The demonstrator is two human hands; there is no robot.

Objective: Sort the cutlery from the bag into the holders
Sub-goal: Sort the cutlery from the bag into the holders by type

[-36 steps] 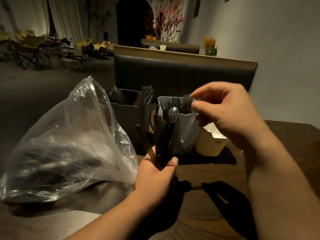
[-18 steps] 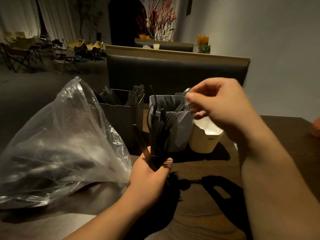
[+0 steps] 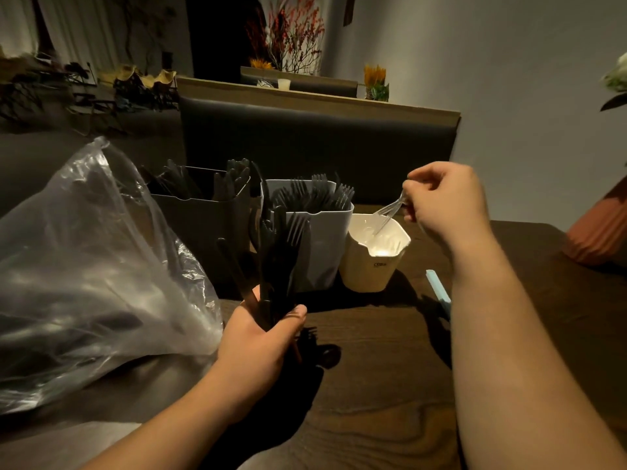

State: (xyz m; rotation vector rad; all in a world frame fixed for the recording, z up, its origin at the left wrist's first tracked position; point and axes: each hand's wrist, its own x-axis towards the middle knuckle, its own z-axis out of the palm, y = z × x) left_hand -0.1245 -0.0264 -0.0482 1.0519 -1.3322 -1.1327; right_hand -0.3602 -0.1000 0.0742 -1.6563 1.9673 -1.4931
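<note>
Bag [image 3: 84, 266]: crinkled clear plastic, slumped on the left of the table [image 3: 390, 385], dark cutlery inside.
Left hand [image 3: 258, 337]: fingers curled round a black cutlery bundle [image 3: 281, 252].
Right hand [image 3: 444, 201]: pinches a clear fork [image 3: 390, 212], tines at the cream cup [image 3: 373, 266] mouth.
Grey holder [image 3: 325, 252]: packed with black forks.
Dark holder [image 3: 203, 225]: black cutlery.

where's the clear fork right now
Head view, right of centre: the right hand pinches the clear fork, tines down over the white cup, right of the grey holder.
</note>
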